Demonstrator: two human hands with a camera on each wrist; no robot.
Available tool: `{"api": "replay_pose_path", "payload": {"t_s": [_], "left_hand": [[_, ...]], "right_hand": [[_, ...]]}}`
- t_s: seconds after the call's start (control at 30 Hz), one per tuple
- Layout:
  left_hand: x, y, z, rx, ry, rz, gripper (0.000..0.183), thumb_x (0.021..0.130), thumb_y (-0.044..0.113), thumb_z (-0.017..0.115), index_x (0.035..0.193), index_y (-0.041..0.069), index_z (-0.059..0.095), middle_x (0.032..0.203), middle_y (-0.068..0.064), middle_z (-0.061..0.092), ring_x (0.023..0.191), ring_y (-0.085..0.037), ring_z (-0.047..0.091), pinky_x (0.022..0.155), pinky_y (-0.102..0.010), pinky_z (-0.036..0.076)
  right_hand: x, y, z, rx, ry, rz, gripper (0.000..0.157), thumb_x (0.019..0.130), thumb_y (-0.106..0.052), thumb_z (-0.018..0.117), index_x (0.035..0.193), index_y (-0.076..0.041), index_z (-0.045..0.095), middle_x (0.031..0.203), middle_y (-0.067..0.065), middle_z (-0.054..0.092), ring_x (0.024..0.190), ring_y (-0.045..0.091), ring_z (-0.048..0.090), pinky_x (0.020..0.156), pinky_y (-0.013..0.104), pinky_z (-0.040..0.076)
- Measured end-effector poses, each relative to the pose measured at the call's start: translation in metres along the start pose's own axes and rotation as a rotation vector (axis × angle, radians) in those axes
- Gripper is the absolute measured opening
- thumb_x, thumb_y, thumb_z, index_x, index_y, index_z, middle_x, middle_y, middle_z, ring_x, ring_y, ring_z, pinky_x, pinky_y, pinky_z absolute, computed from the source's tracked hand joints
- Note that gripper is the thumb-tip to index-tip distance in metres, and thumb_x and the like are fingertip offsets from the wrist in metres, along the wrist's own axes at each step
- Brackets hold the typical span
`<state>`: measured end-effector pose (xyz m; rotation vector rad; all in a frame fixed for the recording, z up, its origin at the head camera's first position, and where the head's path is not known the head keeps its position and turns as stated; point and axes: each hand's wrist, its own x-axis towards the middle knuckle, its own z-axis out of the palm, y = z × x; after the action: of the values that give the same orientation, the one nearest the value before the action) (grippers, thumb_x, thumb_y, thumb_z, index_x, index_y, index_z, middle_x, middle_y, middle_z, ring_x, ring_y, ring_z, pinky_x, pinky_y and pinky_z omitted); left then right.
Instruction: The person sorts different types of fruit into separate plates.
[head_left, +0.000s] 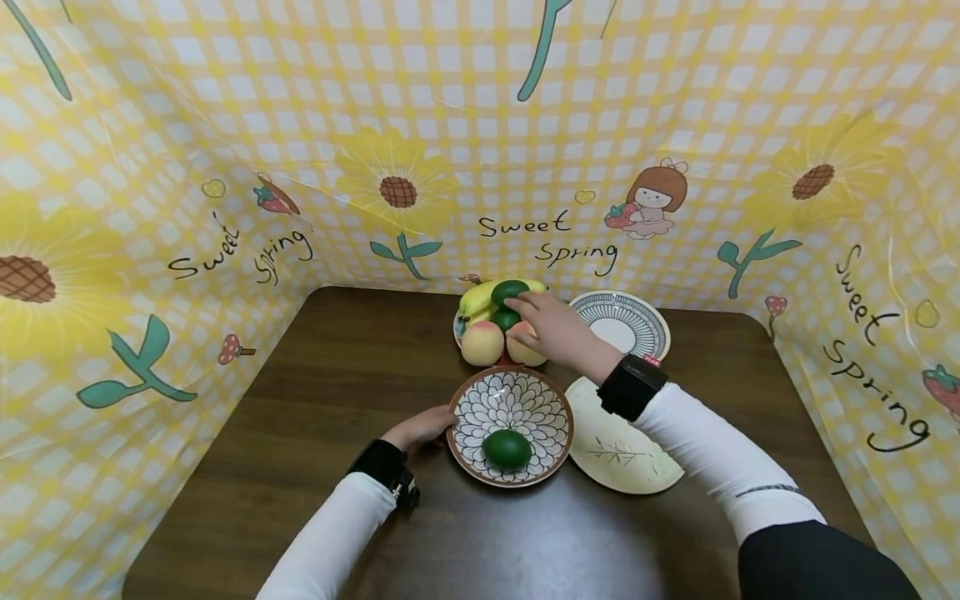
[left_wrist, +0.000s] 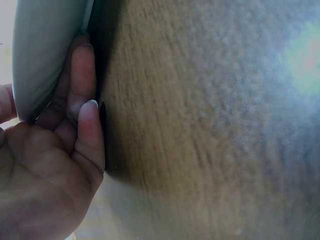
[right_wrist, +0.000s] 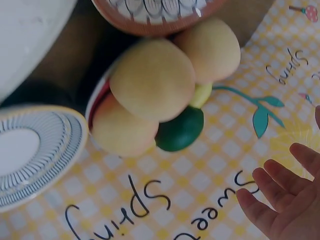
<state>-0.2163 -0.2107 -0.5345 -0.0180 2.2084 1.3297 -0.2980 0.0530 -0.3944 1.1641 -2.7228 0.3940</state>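
Note:
My left hand (head_left: 418,428) grips the left rim of a brown-rimmed bowl (head_left: 471,400) with a petal pattern. In the left wrist view its fingers (left_wrist: 83,75) curl under the pale underside, the thumb on the other side. Inside this bowl lies a smooth green oval fruit (head_left: 507,451). My right hand (head_left: 557,329) reaches over a fruit-filled dish (head_left: 457,325) behind it, fingers spread and close to another green fruit (head_left: 510,292). Peaches (head_left: 482,342) and yellow bananas (head_left: 480,299) share that dish. The right wrist view shows an empty palm beside the fruit.
Right of the petal bowl, a cream plate (head_left: 622,450) with a leaf sprig lies partly under my right arm. A blue-striped white plate (head_left: 618,327) stands at the back right. Yellow checked cloth (head_left: 465,150) walls the brown table (head_left: 360,333) at back and sides.

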Motion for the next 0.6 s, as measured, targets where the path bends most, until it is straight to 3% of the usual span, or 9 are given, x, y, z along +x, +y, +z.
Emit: {"api": "replay_pose_path", "payload": {"t_s": [0.23,0.33,0.6], "left_hand": [[-0.001,0.002,0.001,-0.001,0.005,0.007,0.043,0.101,0.013,0.04,0.135,-0.012,0.049,0.101,-0.01,0.063,0.076,-0.007,0.057,0.068,-0.021,0.046],[0.001,0.003,0.003,-0.013,-0.013,0.02,0.044,0.101,0.013,0.039,0.137,-0.012,0.047,0.099,-0.007,0.062,0.075,-0.006,0.057,0.067,-0.021,0.045],[0.0,0.002,0.001,-0.021,-0.021,0.017,0.042,0.1,0.011,0.038,0.134,-0.012,0.048,0.091,-0.003,0.061,0.07,-0.005,0.056,0.065,-0.021,0.044]], "right_hand": [[0.023,0.01,-0.01,-0.035,0.023,0.035,0.058,0.103,-0.038,0.06,0.15,-0.005,0.049,0.149,0.024,0.053,0.133,0.041,0.056,0.103,0.053,0.052],[0.031,0.017,-0.012,-0.041,0.012,0.067,0.059,0.103,-0.037,0.06,0.151,-0.005,0.049,0.149,0.023,0.053,0.133,0.041,0.056,0.108,0.053,0.049],[0.051,0.034,0.003,-0.059,-0.069,0.117,0.063,0.105,-0.041,0.054,0.157,-0.009,0.04,0.154,0.022,0.048,0.143,0.04,0.047,0.117,0.052,0.042]]}}
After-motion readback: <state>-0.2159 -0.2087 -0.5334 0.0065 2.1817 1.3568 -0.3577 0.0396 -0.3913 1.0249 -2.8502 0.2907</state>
